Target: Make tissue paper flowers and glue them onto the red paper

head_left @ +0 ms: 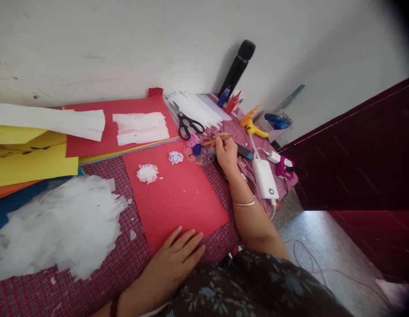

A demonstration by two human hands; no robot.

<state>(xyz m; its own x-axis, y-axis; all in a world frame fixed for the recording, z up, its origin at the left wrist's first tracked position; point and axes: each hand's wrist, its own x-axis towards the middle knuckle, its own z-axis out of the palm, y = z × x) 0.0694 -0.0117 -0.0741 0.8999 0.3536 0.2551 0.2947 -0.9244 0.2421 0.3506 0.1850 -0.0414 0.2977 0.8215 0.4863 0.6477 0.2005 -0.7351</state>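
My right hand [226,152] pinches a wooden-handled paintbrush [209,142]. The brush's tip is at the dark blue paint [197,149] in a clear flower-shaped palette [191,157]. My left hand [174,259] lies flat, fingers spread, on the near edge of a red paper sheet [178,200]. On that sheet sit a small tuft of white paper bits [147,174] and a smaller tuft speckled with blue-purple [175,157]. A few tiny white scraps are scattered near them.
Black-handled scissors [186,125] rest by white paper strips [201,110]. Paint bottles [232,103], a black flask [236,66], a yellow glue gun [256,130] and a white power bank [265,178] with cables stand right. A large white paper heap [68,224] lies left.
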